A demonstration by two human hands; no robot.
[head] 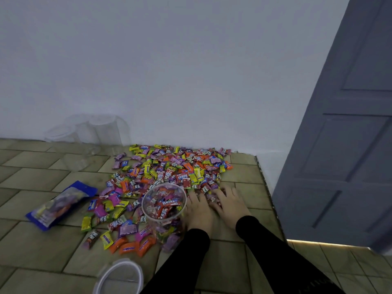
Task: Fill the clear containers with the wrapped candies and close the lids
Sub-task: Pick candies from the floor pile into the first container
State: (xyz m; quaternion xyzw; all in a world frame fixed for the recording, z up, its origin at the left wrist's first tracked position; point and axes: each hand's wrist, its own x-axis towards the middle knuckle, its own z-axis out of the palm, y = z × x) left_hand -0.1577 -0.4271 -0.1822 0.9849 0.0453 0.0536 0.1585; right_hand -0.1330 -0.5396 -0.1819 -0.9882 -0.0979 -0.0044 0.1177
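Two bare hands are seen low in the head view, laid side by side on the near right edge of the heap. The left hand [198, 209] rests palm down with fingers spread, just beside the open clear plastic jar [164, 211]; the right hand [230, 203] lies flat too, its fingertips among the wrappers. Whether any sweets are pinched under either palm cannot be told — nothing is visibly gripped.

The open clear plastic jar stands upright on the tan tiled surface [38, 270], already largely filled with wrappers, its mouth uncovered. The heap of brightly wrapped candies [169, 168] spreads from beside the jar toward the far white wall [169, 60]. A round clear lid with a white rim [121, 276] lies near, left of the black sleeves. Several empty clear containers [89, 132] stand far left against the wall; a blue candy bag [61, 204] lies flat to the left. A grey panelled door [350, 145] is at the right.

Step judged in hand: gathering a double handful for the first jar. Next move, as judged — the hands to be drawn together under a scoop of candies, lifted over the rim and released without knocking the jar. The lid is not yet on; the far containers remain unfilled.
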